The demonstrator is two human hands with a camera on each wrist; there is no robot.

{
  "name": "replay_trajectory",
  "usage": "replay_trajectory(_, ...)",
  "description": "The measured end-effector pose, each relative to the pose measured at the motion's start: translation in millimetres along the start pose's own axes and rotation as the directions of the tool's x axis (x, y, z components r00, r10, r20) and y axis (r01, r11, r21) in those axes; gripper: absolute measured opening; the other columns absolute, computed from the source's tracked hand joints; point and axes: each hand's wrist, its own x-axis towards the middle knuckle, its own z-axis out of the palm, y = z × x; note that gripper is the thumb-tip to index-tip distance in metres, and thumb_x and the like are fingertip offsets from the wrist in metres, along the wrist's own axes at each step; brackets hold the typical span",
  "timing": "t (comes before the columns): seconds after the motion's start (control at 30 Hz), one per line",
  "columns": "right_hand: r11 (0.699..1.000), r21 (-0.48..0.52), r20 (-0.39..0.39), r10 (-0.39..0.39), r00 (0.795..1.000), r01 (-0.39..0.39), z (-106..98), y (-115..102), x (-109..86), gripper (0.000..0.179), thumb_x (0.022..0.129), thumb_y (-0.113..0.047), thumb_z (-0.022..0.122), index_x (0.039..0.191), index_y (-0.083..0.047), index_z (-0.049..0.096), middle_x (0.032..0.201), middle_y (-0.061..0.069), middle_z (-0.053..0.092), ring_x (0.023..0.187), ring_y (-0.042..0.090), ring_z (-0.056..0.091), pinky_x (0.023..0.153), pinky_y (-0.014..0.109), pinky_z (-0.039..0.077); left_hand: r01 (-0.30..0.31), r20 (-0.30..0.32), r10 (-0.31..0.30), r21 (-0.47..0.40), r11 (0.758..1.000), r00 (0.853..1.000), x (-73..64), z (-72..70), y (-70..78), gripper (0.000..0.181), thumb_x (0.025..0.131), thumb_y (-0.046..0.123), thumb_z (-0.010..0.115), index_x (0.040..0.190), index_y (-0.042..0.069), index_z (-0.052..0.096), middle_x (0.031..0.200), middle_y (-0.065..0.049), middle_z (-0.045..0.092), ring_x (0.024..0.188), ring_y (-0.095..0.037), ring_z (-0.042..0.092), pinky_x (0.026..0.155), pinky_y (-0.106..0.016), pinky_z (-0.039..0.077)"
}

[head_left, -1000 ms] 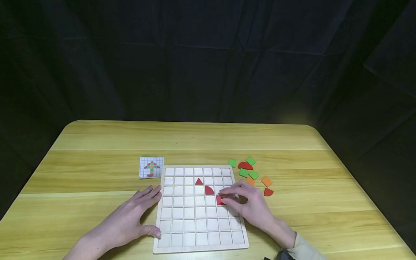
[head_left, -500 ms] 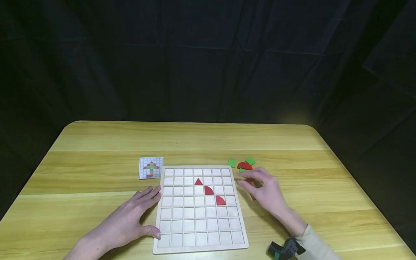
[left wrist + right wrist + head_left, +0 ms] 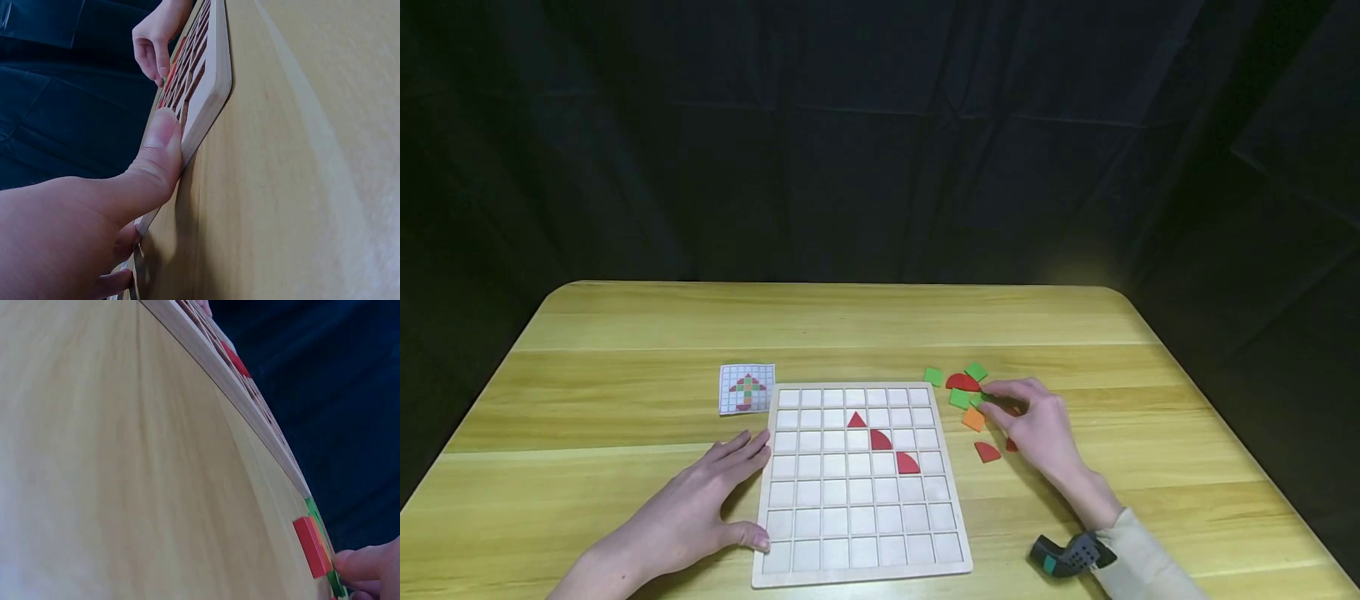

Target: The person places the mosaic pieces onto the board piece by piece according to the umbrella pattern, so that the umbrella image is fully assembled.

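In the head view, my left hand point(image 3: 696, 500) lies along the left edge of the white gridded board point(image 3: 862, 570), its thumb and fingertips touching the rim. On the board sit a red triangle point(image 3: 857, 420), a red quarter-circle point(image 3: 881, 440) and, lower right, another red quarter-circle point(image 3: 907, 463). My right hand point(image 3: 1033, 425) is over the loose pieces right of the board. Its thumb and index finger are apart, their tips at a green square point(image 3: 977, 400); the hand hides some pieces. The right wrist view shows the thumb point(image 3: 356, 562) close to green and red pieces.
A small pattern card point(image 3: 747, 388) lies at the board's upper left. Near the right hand are a red half-circle shape point(image 3: 963, 382), an orange square point(image 3: 973, 419), a loose red quarter-circle point(image 3: 987, 452) and more green squares. A dark curtain point(image 3: 880, 167) hangs behind the table.
My right hand has left the lower-right red quarter-circle on the board and moved right to the loose pieces. My left hand has stayed at the board's edge.
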Motion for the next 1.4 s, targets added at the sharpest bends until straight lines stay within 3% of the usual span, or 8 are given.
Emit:
replay_trajectory(0.53, 0.996, -0.083, -0.035, 0.021, 0.999, -0.024, 0, 4, -0.4, 0.027, 0.075, -0.017, 0.088, 0.100, -0.009, 0.079, 0.093, 0.005, 0.075, 0.088, 0.021, 0.066, 0.069, 0.030, 0.053, -0.005, -0.004, 0.005, 0.011, 1.000, 1.000, 0.3, 0.5, 0.4, 0.106, 0.069, 0.074, 0.064, 0.148, 0.005, 0.047, 0.160, -0.009, 0.037, 0.146, -0.040, 0.034, 0.112, -0.058, 0.038)
replay_trajectory(0.87, 0.996, -0.082, -0.052, 0.016, 0.999, -0.020, 1, 3, -0.1, 0.023, 0.076, -0.014, 0.088, 0.096, -0.010, 0.079, 0.090, 0.003, 0.076, 0.081, 0.019, 0.067, 0.066, 0.027, 0.054, -0.001, -0.004, 0.001, 0.003, 1.000, 1.000, -0.1, -0.6, 0.8, 0.106, 0.069, 0.074, 0.065, 0.148, 0.005, 0.047, 0.160, -0.009, 0.037, 0.146, -0.041, 0.034, 0.112, -0.058, 0.038)
replay_trajectory(1.13, 0.998, -0.056, -0.063, 0.028, 0.998, -0.032, -1, 0, 0.6, 0.027, 0.074, -0.015, 0.089, 0.099, -0.011, 0.079, 0.092, 0.003, 0.077, 0.086, 0.021, 0.071, 0.069, 0.023, 0.056, -0.001, -0.005, 0.001, 0.002, 1.000, 1.000, -0.4, 0.2, 0.7, 0.106, 0.070, 0.074, 0.064, 0.148, 0.005, 0.047, 0.160, -0.008, 0.037, 0.146, -0.041, 0.034, 0.112, -0.058, 0.037)
replay_trajectory(1.4, 0.999, -0.007, -0.075, -0.052, 0.996, 0.052, 3, -22, 0.4, 0.026, 0.072, -0.010, 0.089, 0.097, -0.011, 0.080, 0.092, 0.003, 0.077, 0.087, 0.020, 0.071, 0.067, 0.026, 0.060, -0.004, -0.007, 0.004, 0.009, 1.000, 1.000, 0.2, 0.0, 0.3, 0.106, 0.070, 0.074, 0.064, 0.148, 0.004, 0.047, 0.159, -0.009, 0.038, 0.145, -0.042, 0.035, 0.111, -0.059, 0.038)
